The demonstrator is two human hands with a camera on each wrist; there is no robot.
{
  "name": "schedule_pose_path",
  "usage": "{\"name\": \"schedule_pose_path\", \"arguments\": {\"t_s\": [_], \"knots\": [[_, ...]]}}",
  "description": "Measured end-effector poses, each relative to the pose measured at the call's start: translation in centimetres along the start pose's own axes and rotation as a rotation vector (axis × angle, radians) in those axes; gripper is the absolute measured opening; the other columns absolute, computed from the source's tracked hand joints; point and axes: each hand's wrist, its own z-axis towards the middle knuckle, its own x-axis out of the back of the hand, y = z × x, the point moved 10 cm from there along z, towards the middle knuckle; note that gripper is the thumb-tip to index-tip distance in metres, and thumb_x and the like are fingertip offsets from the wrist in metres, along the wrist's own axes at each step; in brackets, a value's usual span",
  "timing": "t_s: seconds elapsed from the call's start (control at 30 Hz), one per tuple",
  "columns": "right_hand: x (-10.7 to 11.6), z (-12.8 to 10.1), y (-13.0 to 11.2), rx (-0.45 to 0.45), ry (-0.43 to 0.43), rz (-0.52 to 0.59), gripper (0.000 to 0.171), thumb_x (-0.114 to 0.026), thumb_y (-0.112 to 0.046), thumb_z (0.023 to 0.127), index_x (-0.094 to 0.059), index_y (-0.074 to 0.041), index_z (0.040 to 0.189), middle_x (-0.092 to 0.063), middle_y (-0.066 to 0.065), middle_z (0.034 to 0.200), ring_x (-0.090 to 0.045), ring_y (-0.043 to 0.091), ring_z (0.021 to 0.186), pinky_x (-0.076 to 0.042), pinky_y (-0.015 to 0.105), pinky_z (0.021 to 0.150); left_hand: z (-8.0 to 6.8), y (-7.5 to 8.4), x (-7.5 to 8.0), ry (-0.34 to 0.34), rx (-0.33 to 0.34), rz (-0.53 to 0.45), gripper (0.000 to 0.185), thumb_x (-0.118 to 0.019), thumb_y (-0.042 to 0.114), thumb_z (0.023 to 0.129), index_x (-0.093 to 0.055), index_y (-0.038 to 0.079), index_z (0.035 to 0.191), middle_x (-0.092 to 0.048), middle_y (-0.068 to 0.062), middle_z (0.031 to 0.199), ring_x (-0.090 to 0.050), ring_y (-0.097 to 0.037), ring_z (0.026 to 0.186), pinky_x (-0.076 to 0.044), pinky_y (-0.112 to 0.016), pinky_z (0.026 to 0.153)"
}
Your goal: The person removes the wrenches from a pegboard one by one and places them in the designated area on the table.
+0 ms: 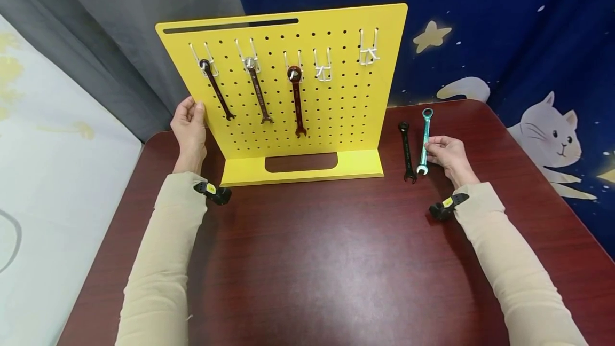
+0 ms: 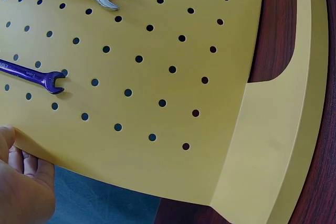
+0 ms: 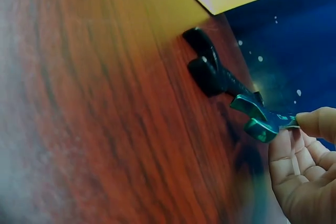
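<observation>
The person's left hand (image 1: 189,128) gripped the left edge of the yellow pegboard (image 1: 331,25), while the right hand (image 1: 449,156) pinched the teal wrench (image 1: 426,131) by its shank, its ring end toward the back edge of the worktop (image 1: 312,260). That wrench was right of the board's lower right corner, just beside the black wrench (image 1: 407,148), which lay toward the worktop's back right corner. Nearer the board's upper left corner hung the purple wrench (image 1: 218,91), silver wrench (image 1: 258,92) and reddish wrench (image 1: 297,101), in that order from the left edge.
</observation>
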Motion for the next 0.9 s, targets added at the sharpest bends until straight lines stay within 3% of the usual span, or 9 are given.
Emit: {"name": "schedule_pose_path", "arguments": {"t_s": [0.2, 0.43, 0.67, 0.9], "knots": [[-0.1, 0.3, 0.6, -0.036, -0.009, -0.166, 0.012, -0.055, -0.003, 0.091, -0.053, 0.003, 0.1, -0.058, -0.013, 0.066, -0.056, -0.003, 0.058, -0.05, 0.015, 0.057, 0.0, -0.2, 0.0, -0.006, 0.003, 0.011, 0.025, -0.062, 0.016, 0.091, -0.063, 0.013, 0.116, -0.061, 0.004, 0.095, -0.056, -0.008, 0.088, -0.044, -0.022, 0.08], [0.0, 0.7, 1.1, -0.075, -0.01, -0.274, 0.012, -0.057, -0.006, 0.088, -0.058, 0.0, 0.098, -0.057, -0.011, 0.074, -0.059, -0.002, 0.06, -0.051, 0.016, 0.057, -0.2, -0.3, 0.2, -0.002, 0.017, 0.029, 0.025, -0.061, 0.017, 0.092, -0.063, 0.014, 0.117, -0.06, 0.004, 0.096, -0.055, -0.008, 0.088, -0.043, -0.021, 0.08], [0.1, 1.3, 1.6, -0.11, 0.012, -0.403, 0.028, -0.057, -0.008, 0.089, -0.054, 0.009, 0.112, -0.053, -0.017, 0.066, -0.056, -0.006, 0.056, -0.051, 0.016, 0.056, -0.1, -0.3, 0.1, -0.006, 0.026, 0.034, 0.025, -0.061, 0.018, 0.091, -0.062, 0.014, 0.116, -0.06, 0.004, 0.098, -0.056, -0.009, 0.089, -0.044, -0.022, 0.082], [0.3, 1.6, 1.3, -0.099, 0.037, -0.523, 0.028, -0.058, -0.011, 0.089, -0.058, 0.008, 0.109, -0.056, -0.004, 0.078, -0.057, -0.005, 0.053, -0.051, 0.017, 0.055, 0.0, -0.2, 0.0, -0.005, 0.018, 0.016, 0.024, -0.062, 0.017, 0.091, -0.063, 0.014, 0.114, -0.06, 0.004, 0.095, -0.056, -0.009, 0.087, -0.044, -0.023, 0.082]]}}
